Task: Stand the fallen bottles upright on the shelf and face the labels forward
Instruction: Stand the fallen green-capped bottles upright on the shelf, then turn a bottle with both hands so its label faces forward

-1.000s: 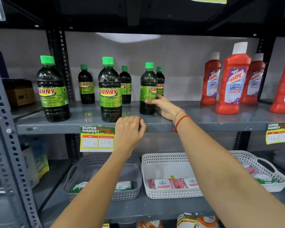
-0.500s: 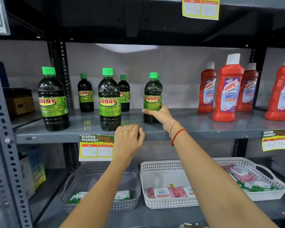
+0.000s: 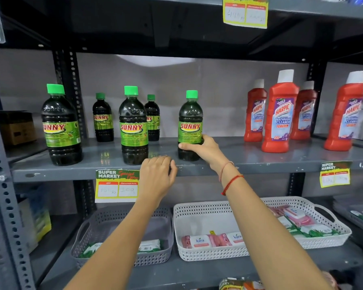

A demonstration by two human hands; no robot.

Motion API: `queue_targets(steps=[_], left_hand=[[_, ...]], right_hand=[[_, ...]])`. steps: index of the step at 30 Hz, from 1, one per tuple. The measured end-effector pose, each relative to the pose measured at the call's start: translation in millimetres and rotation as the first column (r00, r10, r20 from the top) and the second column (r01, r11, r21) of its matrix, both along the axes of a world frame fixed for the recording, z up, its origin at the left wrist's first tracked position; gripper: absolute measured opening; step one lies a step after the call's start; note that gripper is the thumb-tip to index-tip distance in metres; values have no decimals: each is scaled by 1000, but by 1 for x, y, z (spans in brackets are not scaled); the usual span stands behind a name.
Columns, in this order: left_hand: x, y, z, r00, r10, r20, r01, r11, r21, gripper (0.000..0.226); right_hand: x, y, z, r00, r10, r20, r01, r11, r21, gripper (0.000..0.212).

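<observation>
Several dark Sunny bottles with green caps stand upright on the grey shelf (image 3: pixel 249 162). My right hand (image 3: pixel 203 148) grips the lower part of the rightmost Sunny bottle (image 3: pixel 190 120), whose label faces forward. Another Sunny bottle (image 3: pixel 133 126) stands in the middle front and a third (image 3: pixel 60 126) at the left front, with two smaller-looking ones (image 3: pixel 103 118) (image 3: pixel 153 118) behind. My left hand (image 3: pixel 157 176) rests on the shelf's front edge, its fingers curled over the lip with nothing in them.
Red Harpic bottles (image 3: pixel 281 114) stand upright on the right of the shelf. A price tag (image 3: pixel 116 186) hangs from the shelf edge beside my left hand. Below, a grey basket (image 3: pixel 122 241) and a white basket (image 3: pixel 260 245) hold packets. A perforated upright (image 3: pixel 2 185) runs down the left.
My right hand has turned the rightmost Sunny bottle so its label faces forward and drawn it nearer the shelf front. My left hand stays on the shelf edge. The view has tilted upward.
</observation>
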State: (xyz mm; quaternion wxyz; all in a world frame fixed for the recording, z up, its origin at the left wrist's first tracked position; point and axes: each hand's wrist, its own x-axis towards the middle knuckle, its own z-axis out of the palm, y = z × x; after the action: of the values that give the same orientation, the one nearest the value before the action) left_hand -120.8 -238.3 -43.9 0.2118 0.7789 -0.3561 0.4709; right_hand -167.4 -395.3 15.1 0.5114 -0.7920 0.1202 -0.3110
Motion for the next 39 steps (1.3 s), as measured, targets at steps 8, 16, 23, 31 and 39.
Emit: queue_targets(steps=[8, 16, 23, 31, 39], left_hand=[[-4, 5, 7, 990, -56, -127, 62, 997, 43, 53], [-18, -22, 35, 836, -203, -511, 286, 954, 89, 66], [-21, -46, 43, 793, -186, -580, 303, 946, 112, 63], [-18, -49, 46, 713, -245, -657, 345, 938, 25, 62], [-19, -48, 48, 695, -259, -671, 373, 928, 28, 62]], right_hand=[[-23, 4, 0, 999, 42, 5, -42, 997, -59, 48], [-38, -15, 1, 1000, -3, 3, 4, 998, -69, 53], [-50, -33, 1, 1000, 5, -13, -6, 997, -76, 56], [-51, -40, -1, 1000, 28, -12, -29, 996, -89, 58], [-54, -52, -7, 997, 75, -25, -78, 988, -137, 61]])
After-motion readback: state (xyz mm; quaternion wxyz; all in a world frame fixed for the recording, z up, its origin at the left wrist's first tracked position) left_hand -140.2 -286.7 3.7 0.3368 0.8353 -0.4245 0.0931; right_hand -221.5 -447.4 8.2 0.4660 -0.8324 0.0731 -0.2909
